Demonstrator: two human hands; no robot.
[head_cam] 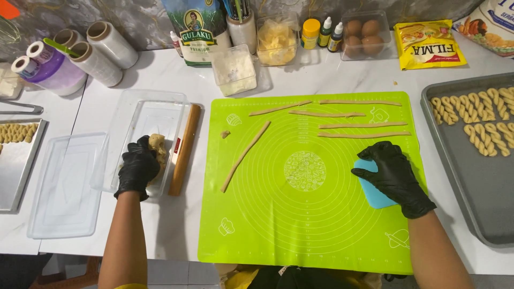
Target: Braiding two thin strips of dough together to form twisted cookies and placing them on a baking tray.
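My left hand [138, 167], in a black glove, grips a lump of beige dough [158, 148] inside a clear plastic container [144, 109]. My right hand [393, 175], also gloved, rests flat on a light blue plastic scraper [373, 197] lying on the green silicone mat [300, 214]. Several thin dough strips [361, 125] lie at the mat's far side. One longer strip [245, 156] runs diagonally left of centre, with a small dough crumb [225, 134] near it.
A wooden rolling pin [184, 150] lies beside the container, whose lid [67, 184] sits to the left. A grey tray [482, 187] with twisted dough pieces [479, 115] stands right; another tray [16, 160] left. Film rolls [99, 53], bags, eggs [361, 36], small bottles line the back.
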